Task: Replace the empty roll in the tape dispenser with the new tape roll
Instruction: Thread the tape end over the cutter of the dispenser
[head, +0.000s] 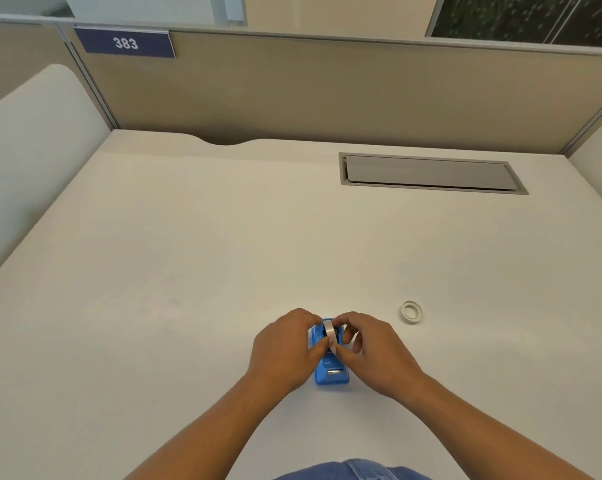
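**Tape Roll Held at the Blue Dispenser**

A blue tape dispenser (330, 372) was seen standing on the white desk (188, 271). A tape roll (328, 329) was sat upright in it. The roll was pinched by the left hand (285, 348) and the right hand (369, 351), with fingers curled close. An empty roll (411, 310) was left lying flat nearby, to the right.
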`<state>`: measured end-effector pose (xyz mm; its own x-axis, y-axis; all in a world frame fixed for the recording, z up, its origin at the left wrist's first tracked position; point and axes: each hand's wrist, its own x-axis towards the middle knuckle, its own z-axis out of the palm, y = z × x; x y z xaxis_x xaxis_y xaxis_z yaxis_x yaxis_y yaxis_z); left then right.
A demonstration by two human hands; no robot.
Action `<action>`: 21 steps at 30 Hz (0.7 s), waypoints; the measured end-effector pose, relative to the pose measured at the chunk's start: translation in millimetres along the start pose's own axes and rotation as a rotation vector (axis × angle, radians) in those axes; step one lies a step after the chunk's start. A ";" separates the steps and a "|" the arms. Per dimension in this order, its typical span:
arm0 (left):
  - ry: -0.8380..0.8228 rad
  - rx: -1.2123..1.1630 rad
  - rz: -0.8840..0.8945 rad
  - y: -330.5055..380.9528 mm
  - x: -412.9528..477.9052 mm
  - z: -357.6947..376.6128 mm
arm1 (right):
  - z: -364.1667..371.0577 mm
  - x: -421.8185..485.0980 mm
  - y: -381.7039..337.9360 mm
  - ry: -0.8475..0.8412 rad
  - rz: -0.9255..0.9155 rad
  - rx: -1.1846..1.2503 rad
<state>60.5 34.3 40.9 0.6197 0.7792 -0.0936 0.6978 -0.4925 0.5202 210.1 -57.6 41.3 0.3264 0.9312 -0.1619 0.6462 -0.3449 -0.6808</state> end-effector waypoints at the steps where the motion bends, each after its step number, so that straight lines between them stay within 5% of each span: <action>1: 0.006 -0.006 -0.011 1.0 0.5 0.1 | 0.0 -0.4 -1.0 0.010 0.000 -0.001; 10: 0.050 -0.038 -0.060 5.9 0.2 0.6 | 4.7 -5.4 -8.4 0.143 0.071 -0.062; 21: 0.133 -0.010 0.076 10.5 -6.0 1.6 | 6.8 -12.7 -9.8 0.179 -0.078 -0.237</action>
<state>64.6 23.8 45.6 0.6171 0.7846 0.0598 0.6464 -0.5488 0.5301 195.0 -65.2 45.2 0.3722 0.9277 0.0274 0.8102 -0.3104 -0.4973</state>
